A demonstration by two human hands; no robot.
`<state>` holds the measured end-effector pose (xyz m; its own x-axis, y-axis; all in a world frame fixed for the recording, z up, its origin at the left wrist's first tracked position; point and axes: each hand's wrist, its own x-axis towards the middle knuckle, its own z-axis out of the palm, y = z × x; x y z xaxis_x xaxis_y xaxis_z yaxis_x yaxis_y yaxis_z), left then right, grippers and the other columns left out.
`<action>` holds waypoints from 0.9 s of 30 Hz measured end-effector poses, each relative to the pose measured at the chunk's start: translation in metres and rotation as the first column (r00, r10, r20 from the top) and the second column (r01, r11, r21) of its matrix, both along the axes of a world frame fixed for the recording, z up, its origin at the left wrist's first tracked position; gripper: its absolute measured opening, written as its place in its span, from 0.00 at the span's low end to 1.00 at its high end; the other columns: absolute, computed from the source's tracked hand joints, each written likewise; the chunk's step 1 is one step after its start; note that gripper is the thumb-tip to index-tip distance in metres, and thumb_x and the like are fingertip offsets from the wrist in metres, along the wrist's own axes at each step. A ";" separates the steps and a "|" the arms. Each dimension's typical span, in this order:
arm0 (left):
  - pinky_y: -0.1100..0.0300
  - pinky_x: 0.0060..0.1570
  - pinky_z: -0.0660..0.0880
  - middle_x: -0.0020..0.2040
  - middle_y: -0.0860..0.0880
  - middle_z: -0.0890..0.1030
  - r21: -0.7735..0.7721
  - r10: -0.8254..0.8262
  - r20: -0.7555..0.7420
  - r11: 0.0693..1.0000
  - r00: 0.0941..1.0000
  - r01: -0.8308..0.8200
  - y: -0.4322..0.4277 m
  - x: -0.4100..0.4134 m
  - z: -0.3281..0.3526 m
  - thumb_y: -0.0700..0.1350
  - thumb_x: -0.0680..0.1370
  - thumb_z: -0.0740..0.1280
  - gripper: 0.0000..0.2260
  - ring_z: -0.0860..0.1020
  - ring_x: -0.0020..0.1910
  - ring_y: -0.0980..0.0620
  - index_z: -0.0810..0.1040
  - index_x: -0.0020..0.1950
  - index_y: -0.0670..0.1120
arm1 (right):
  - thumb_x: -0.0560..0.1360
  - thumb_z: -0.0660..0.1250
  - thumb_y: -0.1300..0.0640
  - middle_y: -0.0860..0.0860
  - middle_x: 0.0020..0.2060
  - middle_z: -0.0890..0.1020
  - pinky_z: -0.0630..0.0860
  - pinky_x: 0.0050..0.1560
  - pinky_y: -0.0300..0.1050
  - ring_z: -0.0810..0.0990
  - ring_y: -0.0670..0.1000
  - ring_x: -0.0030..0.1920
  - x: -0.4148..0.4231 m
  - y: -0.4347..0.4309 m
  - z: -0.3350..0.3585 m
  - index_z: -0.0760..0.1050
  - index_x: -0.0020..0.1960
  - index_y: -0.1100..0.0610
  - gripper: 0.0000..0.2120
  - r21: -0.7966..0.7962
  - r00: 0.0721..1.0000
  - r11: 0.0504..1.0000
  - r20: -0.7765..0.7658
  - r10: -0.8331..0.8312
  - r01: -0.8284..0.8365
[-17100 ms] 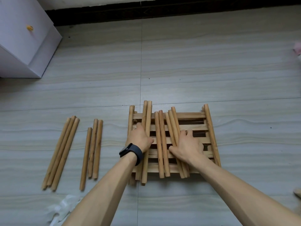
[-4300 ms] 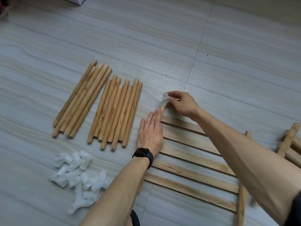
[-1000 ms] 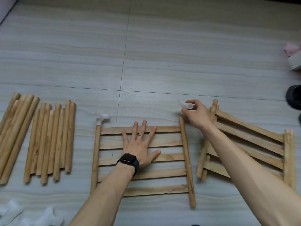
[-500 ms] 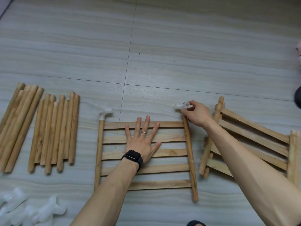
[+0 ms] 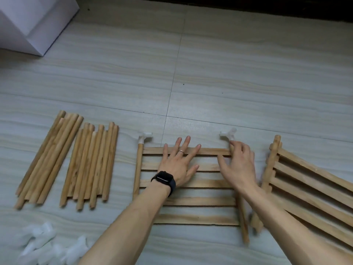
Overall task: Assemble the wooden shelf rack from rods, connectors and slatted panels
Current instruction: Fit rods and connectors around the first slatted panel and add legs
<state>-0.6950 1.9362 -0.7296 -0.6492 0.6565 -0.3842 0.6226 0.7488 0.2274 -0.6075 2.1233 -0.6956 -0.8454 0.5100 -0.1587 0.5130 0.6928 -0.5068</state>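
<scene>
Because it is thin slats on two rails, the slatted panel [image 5: 191,203] looks light and stiff, best held by a rail. It lies under the flat, open left hand [image 5: 179,163]; the right hand [image 5: 238,165], open, hovers just below a white connector [image 5: 228,134]. Loose rods [image 5: 66,161] lie left on the smooth floor [image 5: 229,73].

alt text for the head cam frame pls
Left hand lies flat on a slatted wooden panel on the floor; right hand is open beside a white plastic connector capping its far-right corner. Another connector caps the far-left; loose wooden rods lie left.
</scene>
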 end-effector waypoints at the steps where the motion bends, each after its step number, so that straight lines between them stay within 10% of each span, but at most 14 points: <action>1: 0.37 0.76 0.39 0.81 0.50 0.34 0.040 0.022 -0.018 0.999 1.000 -0.021 -0.011 -0.004 0.009 0.60 0.84 0.51 0.30 0.35 0.80 0.46 0.35 0.79 0.63 | 0.77 0.69 0.46 0.58 0.73 0.69 0.66 0.70 0.54 0.66 0.61 0.71 0.009 -0.020 -0.001 0.67 0.75 0.56 0.30 0.013 0.992 0.992 0.005 0.128 -0.128; 6: 0.48 0.74 0.60 0.78 0.46 0.65 0.171 0.124 -0.137 0.980 0.983 -0.100 -0.115 -0.011 0.060 0.51 0.80 0.61 0.27 0.62 0.76 0.45 0.60 0.79 0.54 | 0.73 0.54 0.26 0.55 0.83 0.48 0.60 0.72 0.75 0.48 0.67 0.81 0.056 -0.124 -0.013 0.56 0.81 0.37 0.38 0.042 0.612 0.637 0.332 0.718 -0.770; 11: 0.51 0.58 0.74 0.67 0.47 0.74 0.150 0.536 -0.152 0.843 0.830 -0.517 -0.245 0.016 0.081 0.50 0.81 0.61 0.19 0.73 0.64 0.45 0.71 0.71 0.49 | 0.80 0.47 0.30 0.51 0.74 0.22 0.41 0.70 0.80 0.23 0.65 0.74 0.038 -0.159 -0.032 0.30 0.77 0.32 0.34 -0.005 0.402 0.467 0.501 0.767 -0.884; 19: 0.46 0.63 0.71 0.75 0.41 0.61 -0.239 0.923 -0.089 0.345 0.374 -0.908 -0.359 0.071 0.055 0.52 0.81 0.60 0.22 0.67 0.69 0.37 0.65 0.75 0.50 | 0.84 0.43 0.38 0.50 0.81 0.33 0.57 0.74 0.71 0.34 0.69 0.78 -0.029 -0.182 -0.028 0.32 0.79 0.35 0.28 -0.013 0.425 0.536 0.594 0.684 -0.844; 27: 0.49 0.53 0.75 0.61 0.43 0.78 -0.069 0.899 -0.082 0.425 0.429 -0.903 -0.363 0.064 0.059 0.43 0.84 0.55 0.15 0.75 0.59 0.43 0.74 0.68 0.50 | 0.79 0.35 0.34 0.50 0.81 0.34 0.55 0.77 0.65 0.31 0.68 0.78 -0.016 -0.177 -0.032 0.25 0.75 0.34 0.29 0.056 0.451 0.508 0.549 0.703 -0.860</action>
